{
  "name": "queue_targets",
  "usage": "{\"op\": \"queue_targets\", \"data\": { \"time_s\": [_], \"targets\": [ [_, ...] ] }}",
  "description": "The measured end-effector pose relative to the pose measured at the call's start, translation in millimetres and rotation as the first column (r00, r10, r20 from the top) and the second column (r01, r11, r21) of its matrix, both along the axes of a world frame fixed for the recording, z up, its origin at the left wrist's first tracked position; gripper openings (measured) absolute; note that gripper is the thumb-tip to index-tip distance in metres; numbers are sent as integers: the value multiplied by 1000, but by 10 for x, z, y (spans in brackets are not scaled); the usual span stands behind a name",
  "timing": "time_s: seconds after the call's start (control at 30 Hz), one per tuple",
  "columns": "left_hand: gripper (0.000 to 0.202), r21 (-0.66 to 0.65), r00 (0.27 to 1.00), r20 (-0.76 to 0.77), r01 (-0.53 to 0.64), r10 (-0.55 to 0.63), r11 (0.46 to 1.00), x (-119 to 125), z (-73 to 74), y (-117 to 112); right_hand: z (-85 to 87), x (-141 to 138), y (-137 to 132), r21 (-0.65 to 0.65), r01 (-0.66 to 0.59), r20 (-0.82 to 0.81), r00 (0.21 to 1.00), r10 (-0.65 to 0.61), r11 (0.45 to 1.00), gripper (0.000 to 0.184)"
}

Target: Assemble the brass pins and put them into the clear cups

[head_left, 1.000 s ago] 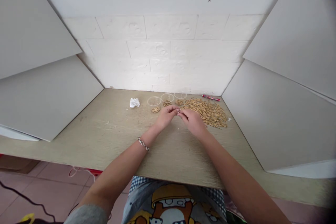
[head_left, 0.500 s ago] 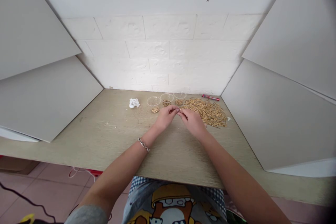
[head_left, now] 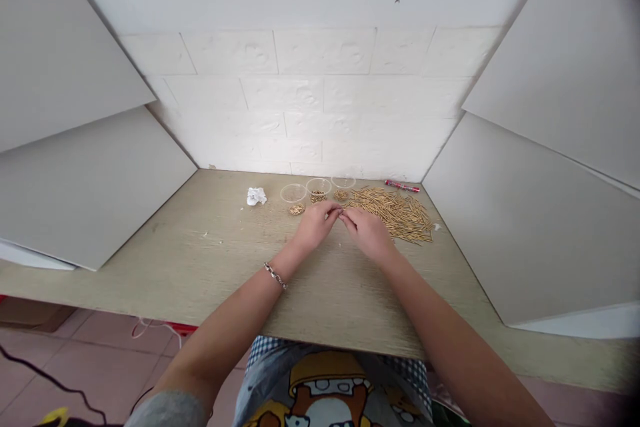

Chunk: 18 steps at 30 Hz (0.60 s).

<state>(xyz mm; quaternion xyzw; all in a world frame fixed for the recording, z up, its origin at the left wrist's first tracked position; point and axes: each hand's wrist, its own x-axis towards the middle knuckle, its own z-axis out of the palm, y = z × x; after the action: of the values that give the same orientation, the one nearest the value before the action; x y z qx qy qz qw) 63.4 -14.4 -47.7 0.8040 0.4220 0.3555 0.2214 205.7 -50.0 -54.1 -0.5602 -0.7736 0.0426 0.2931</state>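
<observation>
My left hand [head_left: 316, 221] and my right hand [head_left: 367, 230] meet fingertip to fingertip above the table. Both are closed in a pinch, and whatever sits between the fingers is too small and hidden to name. Just beyond and right of my right hand spreads a pile of thin gold-coloured rods [head_left: 400, 213]. Behind my left hand stand clear round containers; the left one [head_left: 293, 194] has small gold pieces [head_left: 297, 209] at its bottom. Darker small pieces [head_left: 318, 196] fill the middle one, and more gold bits [head_left: 341, 194] lie in the right one.
A crumpled white tissue [head_left: 257, 196] lies left of the containers. A red marker-like tube [head_left: 402, 185] rests behind the rods. Pale panels [head_left: 95, 193] flank the wooden table [head_left: 200, 267] on both sides, and a white brick-patterned wall [head_left: 300, 93] closes the back.
Almost nothing differs. My hands stay pinched together in the same place, with only a slight shift of the whole view.
</observation>
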Motion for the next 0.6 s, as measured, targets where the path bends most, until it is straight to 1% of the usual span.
{"op": "queue_targets", "data": {
  "time_s": [0.23, 0.43, 0.5, 0.6],
  "targets": [
    [18, -5, 1000, -6, -19, 19, 1000, 7, 0, 1, -15, -13, 0, 23, 2, 24, 1000, -3, 1000, 27],
    [18, 9, 999, -11, -33, 34, 999, 20, -24, 2, -18, -5, 12, 38, 22, 2, 1000, -22, 999, 26],
    [18, -11, 999, 3, -42, 42, 999, 25, -24, -5, -9, 4, 16, 39, 29, -6, 1000, -28, 999, 27],
    [19, -52, 998, 39, -49, 51, 997, 27, -13, -16, 13, 10, 15, 29, -3, -17, 1000, 3, 1000, 25]
  ]
}}
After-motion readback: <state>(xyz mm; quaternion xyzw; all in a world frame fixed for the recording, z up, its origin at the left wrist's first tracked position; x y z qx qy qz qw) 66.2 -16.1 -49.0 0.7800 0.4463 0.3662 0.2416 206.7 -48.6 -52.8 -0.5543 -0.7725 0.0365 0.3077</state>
